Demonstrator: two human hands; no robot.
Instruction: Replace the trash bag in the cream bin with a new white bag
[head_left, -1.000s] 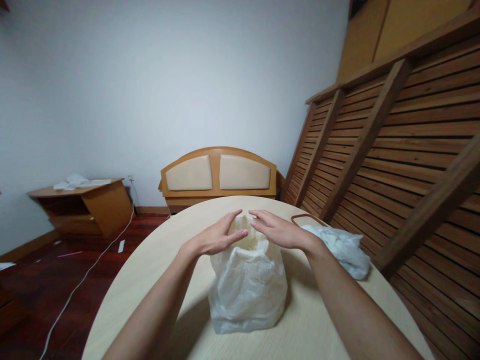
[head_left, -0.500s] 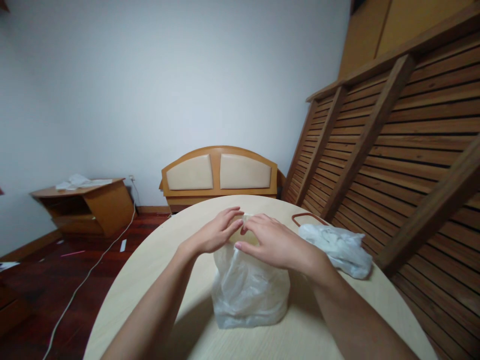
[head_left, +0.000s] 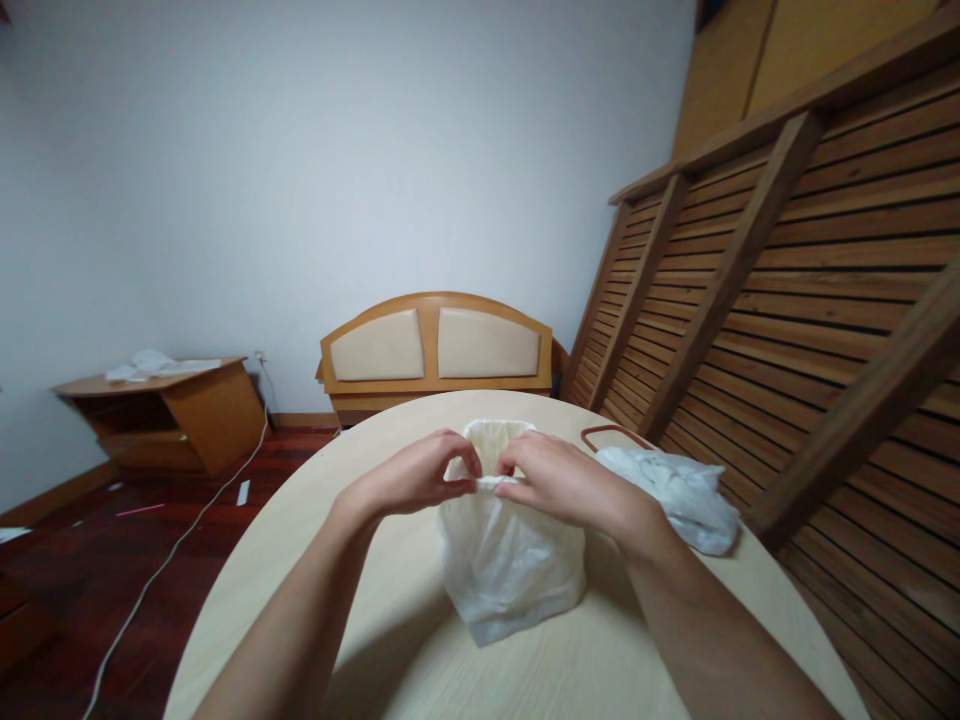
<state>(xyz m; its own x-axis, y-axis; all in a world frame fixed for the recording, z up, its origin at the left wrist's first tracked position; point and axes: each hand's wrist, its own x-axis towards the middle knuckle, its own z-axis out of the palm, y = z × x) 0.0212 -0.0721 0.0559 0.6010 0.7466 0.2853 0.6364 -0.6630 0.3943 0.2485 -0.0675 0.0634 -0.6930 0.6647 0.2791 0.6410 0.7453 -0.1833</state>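
Note:
A white plastic bag (head_left: pixel 510 560) stands upright in the middle of the round pale wooden table (head_left: pixel 390 650). Its mouth is open at the top, and the far rim rises behind my fingers. My left hand (head_left: pixel 409 478) pinches the near rim of the bag from the left. My right hand (head_left: pixel 562 480) pinches the same rim from the right. The fingertips of both hands almost meet over the bag's opening. What is inside the bag is hidden.
A second crumpled white bag (head_left: pixel 675 495) lies to the right on the table, beside a brown loop (head_left: pixel 611 433). A slatted wooden frame (head_left: pixel 787 300) leans along the right. A padded headboard (head_left: pixel 437 350) stands behind the table; a low cabinet (head_left: pixel 169 410) and a white cable (head_left: pixel 172 550) are at left.
My hands went from lying flat over the bag's top to pinching its near rim. The bag's mouth has come open again and the bag sits slightly further right.

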